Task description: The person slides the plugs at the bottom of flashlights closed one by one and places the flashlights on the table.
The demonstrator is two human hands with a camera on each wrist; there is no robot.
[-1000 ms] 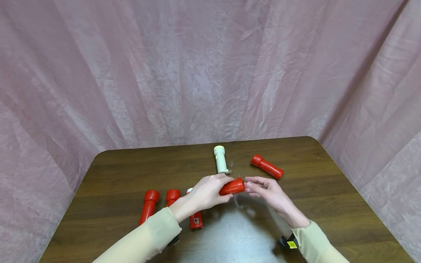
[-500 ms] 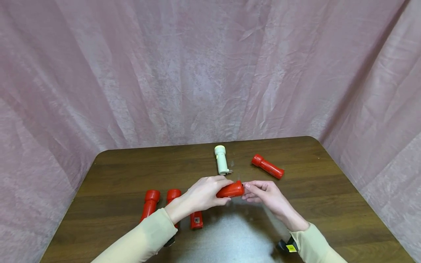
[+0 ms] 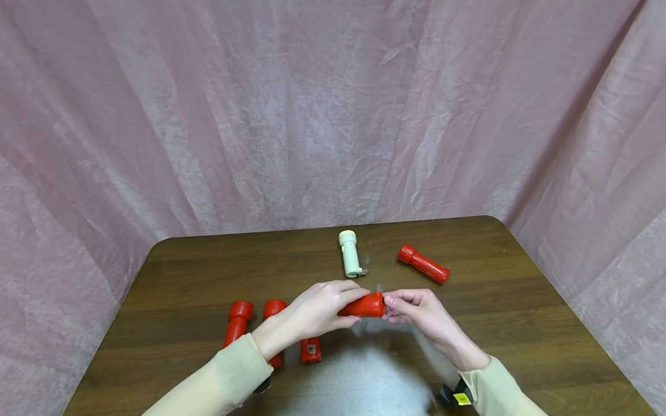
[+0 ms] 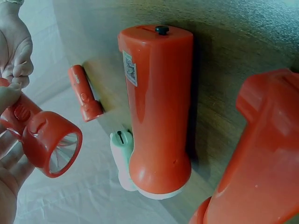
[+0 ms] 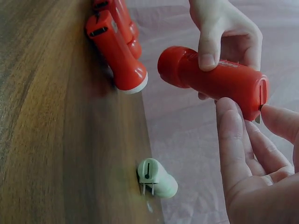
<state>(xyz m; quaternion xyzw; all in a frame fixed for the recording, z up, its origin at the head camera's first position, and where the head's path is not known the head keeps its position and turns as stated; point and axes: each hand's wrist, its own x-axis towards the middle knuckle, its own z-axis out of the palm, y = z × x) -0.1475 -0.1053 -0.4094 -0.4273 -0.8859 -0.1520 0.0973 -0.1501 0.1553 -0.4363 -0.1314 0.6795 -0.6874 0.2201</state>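
My left hand grips a red flashlight round its body, holding it sideways above the table with its tail toward the right. In the right wrist view, my right hand has its thumb tip at the black slider knob on the flashlight's tail, while the index fingertip touches the body's side. Metal plug prongs stick out at that tail end. The left wrist view shows the clear lens of the held flashlight.
A pale green flashlight with plug prongs out lies behind the hands. Another red flashlight lies at the back right. Several red flashlights, including a white-rimmed one, lie near my left forearm, partly hidden. A pink curtain hangs behind the table.
My right hand has closed in on the flashlight's tail, thumb now at the slider. Prongs now show above the tail end. The held flashlight has tilted and lowered slightly.
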